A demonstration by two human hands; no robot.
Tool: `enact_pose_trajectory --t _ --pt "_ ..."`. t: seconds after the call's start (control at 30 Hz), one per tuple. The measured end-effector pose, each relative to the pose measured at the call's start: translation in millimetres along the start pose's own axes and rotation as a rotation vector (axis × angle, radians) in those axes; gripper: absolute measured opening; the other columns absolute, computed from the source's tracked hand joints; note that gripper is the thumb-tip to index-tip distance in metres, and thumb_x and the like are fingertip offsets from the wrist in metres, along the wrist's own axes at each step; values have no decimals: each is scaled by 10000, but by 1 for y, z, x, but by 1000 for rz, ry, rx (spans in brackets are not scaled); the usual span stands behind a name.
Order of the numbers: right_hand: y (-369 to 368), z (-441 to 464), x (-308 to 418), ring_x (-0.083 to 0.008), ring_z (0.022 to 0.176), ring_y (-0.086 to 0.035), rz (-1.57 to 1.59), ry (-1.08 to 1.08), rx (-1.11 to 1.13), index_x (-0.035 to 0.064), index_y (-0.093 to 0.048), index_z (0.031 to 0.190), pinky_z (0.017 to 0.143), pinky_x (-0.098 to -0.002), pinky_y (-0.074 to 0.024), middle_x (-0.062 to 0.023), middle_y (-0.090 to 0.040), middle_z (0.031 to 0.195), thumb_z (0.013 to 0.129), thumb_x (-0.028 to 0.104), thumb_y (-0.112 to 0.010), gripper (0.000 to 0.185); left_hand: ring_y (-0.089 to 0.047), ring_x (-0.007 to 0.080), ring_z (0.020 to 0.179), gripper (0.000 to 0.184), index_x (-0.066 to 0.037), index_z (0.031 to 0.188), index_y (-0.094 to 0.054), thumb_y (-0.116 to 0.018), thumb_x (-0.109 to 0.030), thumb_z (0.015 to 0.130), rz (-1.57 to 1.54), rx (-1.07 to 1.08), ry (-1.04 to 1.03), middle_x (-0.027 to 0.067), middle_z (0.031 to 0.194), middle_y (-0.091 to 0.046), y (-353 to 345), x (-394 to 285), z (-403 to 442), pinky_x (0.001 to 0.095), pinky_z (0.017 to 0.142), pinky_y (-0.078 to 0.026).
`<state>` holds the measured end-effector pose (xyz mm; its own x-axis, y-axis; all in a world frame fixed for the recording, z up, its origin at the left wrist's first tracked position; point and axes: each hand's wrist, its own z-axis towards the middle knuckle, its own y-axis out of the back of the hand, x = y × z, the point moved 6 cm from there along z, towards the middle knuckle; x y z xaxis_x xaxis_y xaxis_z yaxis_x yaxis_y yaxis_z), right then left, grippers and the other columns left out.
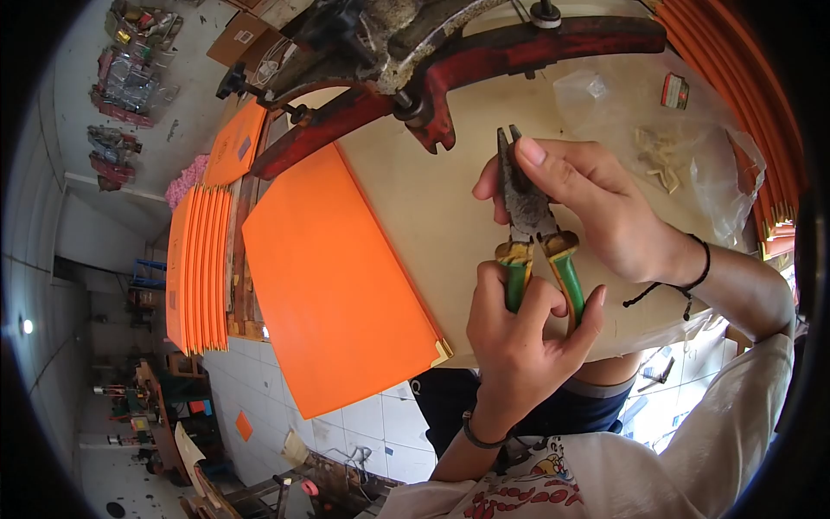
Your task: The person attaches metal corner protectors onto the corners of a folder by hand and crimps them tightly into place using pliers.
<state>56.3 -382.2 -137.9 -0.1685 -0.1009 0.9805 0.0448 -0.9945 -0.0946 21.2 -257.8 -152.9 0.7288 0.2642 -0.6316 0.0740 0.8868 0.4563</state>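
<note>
My left hand (527, 346) is closed around the green and yellow handles of a pair of pliers (529, 208), which points up and away from me. The handles are slightly spread. At the dark metal jaws, my right hand (596, 190) pinches with the thumb in front and fingers behind; any small piece under those fingers is hidden. An orange folder (337, 285) lies left of both hands on the tan-covered table (484, 112), with a brass corner (443, 353) on its near right tip. Small brass-coloured pieces (659, 158) lie beyond my right hand, by clear plastic.
A red and black metal machine frame (536, 45) spans the table's far side. Orange folders stand in a stack (199, 268) at the left and another stack (735, 69) at the right. A small red and green box (675, 90) sits on the clear plastic bag (579, 91).
</note>
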Motion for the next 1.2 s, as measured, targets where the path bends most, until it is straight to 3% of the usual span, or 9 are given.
enact_pose_trajectory --t 0.27,0.43,0.53,0.67,0.8,0.97,1.03,1.13,1.2 --pt "0 -1 3 -122 855 -578 -50 -55 34 -23 -645 1078 816 -277 -466 -49 -627 903 1069 408 -375 508 -438 192 630 314 -87 709 -492 -798 -146 744 -97 59 30 74 761 -402 0 2 -2 305 494 -347" --pt "-4 0 6 -97 761 -564 -64 -13 108 -14 -610 1081 704 -257 -462 -31 -592 828 1047 400 -456 443 -499 160 747 202 -54 810 -503 -694 -119 812 -584 146 274 155 1068 -549 11 15 -6 267 561 -371" --pt "-9 -1 9 -82 553 -527 64 -33 90 -10 -563 917 500 -246 -424 -11 -525 698 1020 362 -546 386 -561 227 1057 332 -8 1025 -511 -638 -249 836 -941 201 422 215 1360 -472 8 26 -13 317 804 -431" --pt "-7 -3 9 -94 433 -510 80 -92 63 -20 -546 906 432 -254 -449 -25 -514 666 988 346 -613 381 -552 313 1163 693 45 1258 -428 -582 -470 823 -1141 311 620 256 1411 -423 6 23 -14 453 1050 -348" --pt "-3 -1 9 -109 452 -535 80 -71 29 -34 -545 1006 506 -253 -521 -73 -559 793 999 322 -589 359 -549 378 1192 906 24 1471 -287 -532 -567 830 -1520 396 541 313 1520 -286 3 28 -10 501 1032 -371" --pt "-7 -6 4 -80 874 -584 180 -153 119 -11 -579 1151 629 -217 -569 -34 -602 985 1024 242 -514 290 -552 446 1188 829 -77 1455 -346 -525 -588 827 -1846 403 420 332 1575 -146 4 31 -7 519 1009 -394" --pt "-7 -5 5 -84 880 -588 171 -146 93 -16 -576 1171 643 -223 -573 -38 -606 1001 1014 198 -521 272 -560 431 1178 783 -75 1416 -378 -524 -578 833 -1861 399 402 331 1565 -175 4 31 -8 504 992 -408" --pt "-10 -7 9 -119 629 -613 154 -120 67 -37 -574 1116 631 -257 -554 -74 -608 989 1006 128 -514 207 -580 367 1106 725 -70 1385 -392 -533 -535 847 -1792 388 380 314 1518 -258 4 32 -10 442 937 -439" --pt "-7 -5 6 -111 642 -613 140 -97 113 -39 -584 1107 641 -260 -545 -71 -628 968 1000 121 -535 198 -571 301 1014 675 -65 1365 -399 -553 -483 859 -1622 379 377 285 1443 -341 5 34 -10 394 872 -449"
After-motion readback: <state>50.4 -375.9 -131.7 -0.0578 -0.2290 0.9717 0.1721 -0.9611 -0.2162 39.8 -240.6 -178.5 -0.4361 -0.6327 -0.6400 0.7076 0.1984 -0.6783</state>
